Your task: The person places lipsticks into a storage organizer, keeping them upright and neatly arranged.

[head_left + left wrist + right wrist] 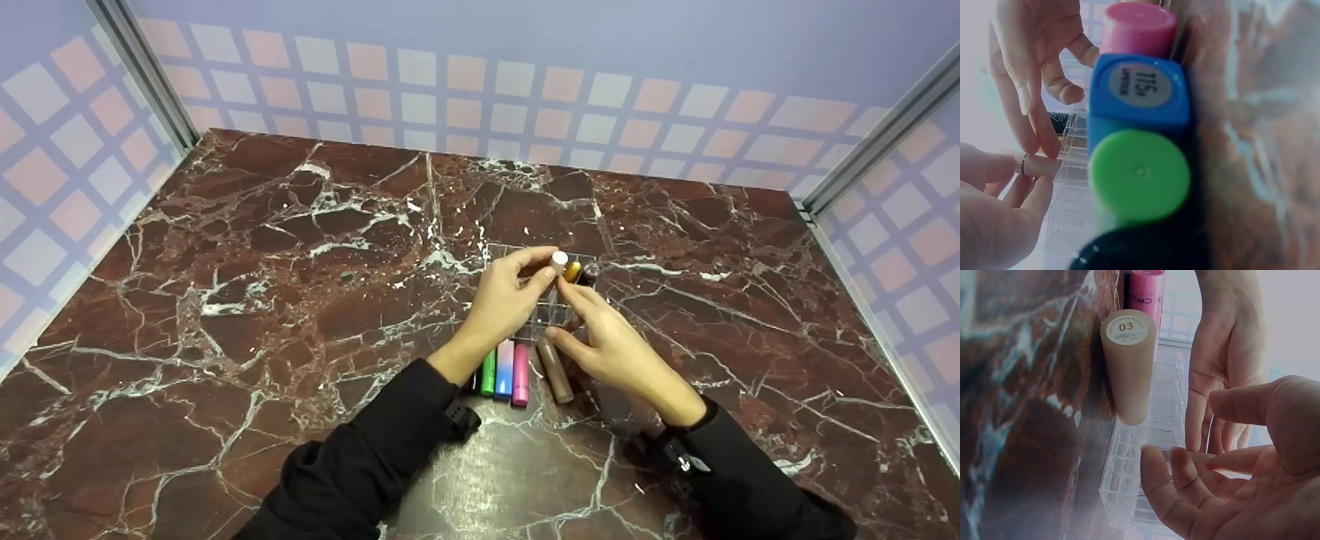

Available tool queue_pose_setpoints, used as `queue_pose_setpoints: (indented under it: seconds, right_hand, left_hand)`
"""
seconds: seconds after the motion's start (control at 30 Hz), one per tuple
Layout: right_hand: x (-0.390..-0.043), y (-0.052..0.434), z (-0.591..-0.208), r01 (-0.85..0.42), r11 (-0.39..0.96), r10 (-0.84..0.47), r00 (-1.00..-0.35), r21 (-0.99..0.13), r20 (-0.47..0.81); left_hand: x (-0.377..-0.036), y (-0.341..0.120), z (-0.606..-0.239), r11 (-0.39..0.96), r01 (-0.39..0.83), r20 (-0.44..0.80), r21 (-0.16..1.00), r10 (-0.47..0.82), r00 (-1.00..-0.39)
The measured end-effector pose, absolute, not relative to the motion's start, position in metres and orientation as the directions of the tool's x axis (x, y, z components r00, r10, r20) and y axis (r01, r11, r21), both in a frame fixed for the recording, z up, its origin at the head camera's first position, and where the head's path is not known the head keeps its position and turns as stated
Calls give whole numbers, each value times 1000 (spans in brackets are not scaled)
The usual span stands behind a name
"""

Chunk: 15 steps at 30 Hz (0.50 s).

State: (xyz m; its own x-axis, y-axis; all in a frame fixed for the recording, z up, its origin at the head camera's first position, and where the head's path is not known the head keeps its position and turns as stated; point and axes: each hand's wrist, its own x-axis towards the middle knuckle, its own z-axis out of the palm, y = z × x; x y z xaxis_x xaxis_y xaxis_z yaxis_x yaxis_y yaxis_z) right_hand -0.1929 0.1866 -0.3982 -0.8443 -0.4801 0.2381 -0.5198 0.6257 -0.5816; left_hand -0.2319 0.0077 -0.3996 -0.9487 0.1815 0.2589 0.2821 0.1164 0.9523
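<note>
My left hand pinches a small white lipstick-like tube between thumb and fingers, above a clear compartmented organizer. Dark lettering rings the white tube in the left wrist view. Fingertips of my right hand touch the tube from the other side, while its thumb stays apart. A gold-topped tube and a dark-capped tube stand at the organizer's back right. In the right wrist view the right hand has loosely bent fingers; the white tube is hidden there.
In front of the organizer lie a green tube, a blue-and-pink lipstick, a pink tube and a beige tube marked 03. A black item lies beside the green one. The marbled table meets tile-patterned walls.
</note>
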Motion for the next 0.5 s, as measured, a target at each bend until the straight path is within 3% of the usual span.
queue_pose_setpoints:
  seconds: [0.5]
  right_hand:
    - [-193, 186, -400, -529, 603, -496, -835, -597, 239]
  left_hand:
    - [-232, 7, -400, 131, 309, 287, 942, 159, -945]
